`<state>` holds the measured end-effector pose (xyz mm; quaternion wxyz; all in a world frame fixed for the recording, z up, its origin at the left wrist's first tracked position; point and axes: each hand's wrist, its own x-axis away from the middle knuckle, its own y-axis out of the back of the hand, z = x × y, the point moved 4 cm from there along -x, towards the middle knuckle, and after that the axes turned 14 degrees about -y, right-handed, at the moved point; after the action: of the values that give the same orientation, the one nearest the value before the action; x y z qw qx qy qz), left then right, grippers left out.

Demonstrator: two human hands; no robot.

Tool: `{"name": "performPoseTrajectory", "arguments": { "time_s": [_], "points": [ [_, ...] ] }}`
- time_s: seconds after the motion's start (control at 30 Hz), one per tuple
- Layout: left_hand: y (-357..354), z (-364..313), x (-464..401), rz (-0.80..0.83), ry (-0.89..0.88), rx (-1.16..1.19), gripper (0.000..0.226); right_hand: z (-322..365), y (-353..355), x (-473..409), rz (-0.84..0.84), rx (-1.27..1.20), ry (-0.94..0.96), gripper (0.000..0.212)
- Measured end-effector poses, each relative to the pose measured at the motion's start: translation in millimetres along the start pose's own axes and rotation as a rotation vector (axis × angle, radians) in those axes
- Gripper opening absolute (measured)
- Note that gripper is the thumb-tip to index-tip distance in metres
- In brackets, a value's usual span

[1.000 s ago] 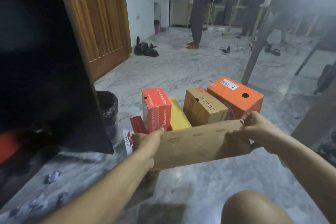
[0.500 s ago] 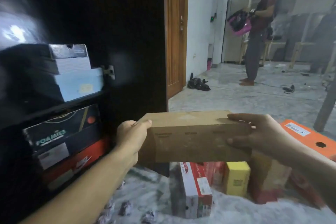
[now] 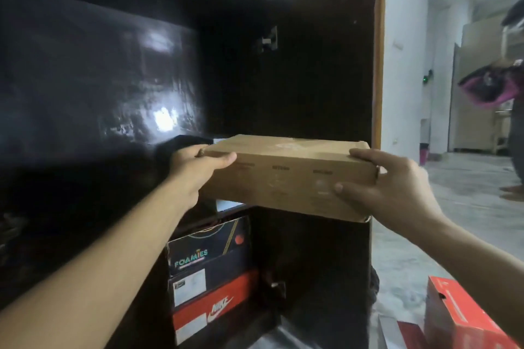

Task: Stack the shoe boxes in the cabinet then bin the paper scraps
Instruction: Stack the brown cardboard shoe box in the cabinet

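In the head view, the left hand and right hand grip the brown shoe box before the cabinet, above boxes already shelved, while an orange box waits outside it.

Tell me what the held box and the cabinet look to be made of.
Brown box: plain matte cardboard, going by its dull kraft surface, faint print and a frayed lower corner. Cabinet: probably wood or board under a dark glossy finish, since its back panel throws bright reflections; the core cannot be told.
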<state>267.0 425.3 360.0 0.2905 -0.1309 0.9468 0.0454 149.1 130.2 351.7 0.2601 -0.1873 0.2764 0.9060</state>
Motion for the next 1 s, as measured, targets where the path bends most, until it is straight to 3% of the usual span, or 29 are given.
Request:
{"name": "performPoseTrajectory", "arguments": {
  "time_s": [0.07, 0.2, 0.43, 0.6, 0.73, 0.83, 1.0],
  "points": [
    [8.0, -5.6, -34.5, -0.019, -0.011, -0.016, 0.049, 15.1, -19.3, -18.4, -0.023, -0.039, 0.042, 0.065],
    [8.8, -13.5, -94.5, -0.107, -0.067, -0.024, 0.033, 40.1, -51.1, -53.8, -0.098, -0.109, 0.107, 0.063],
    [12.7, 9.0, -214.4, -0.155, -0.087, 0.037, 0.061, 84.3, -113.5, -126.9, -0.124, -0.13, 0.183, 0.054],
    [12.0, 55.7, -266.0, -0.05, 0.04, 0.031, 0.103, 105.7, -180.0, -161.7, -0.054, -0.168, 0.221, 0.046],
    [-3.8, 52.2, -246.3, 0.037, 0.052, 0.044, 0.075, 111.6, -230.1, -174.1, 0.057, -0.22, 0.232, 0.038],
    [-9.2, 45.3, -230.4, -0.004, 0.028, 0.0, 0.097, 109.1, -245.1, -187.7, 0.122, -0.246, 0.197, 0.035],
    [-19.8, 37.1, -204.0, 0.05, -0.22, -0.115, 0.073, 79.9, -249.1, -218.0, -0.079, -0.219, 0.058, 0.029]
  ]
}}
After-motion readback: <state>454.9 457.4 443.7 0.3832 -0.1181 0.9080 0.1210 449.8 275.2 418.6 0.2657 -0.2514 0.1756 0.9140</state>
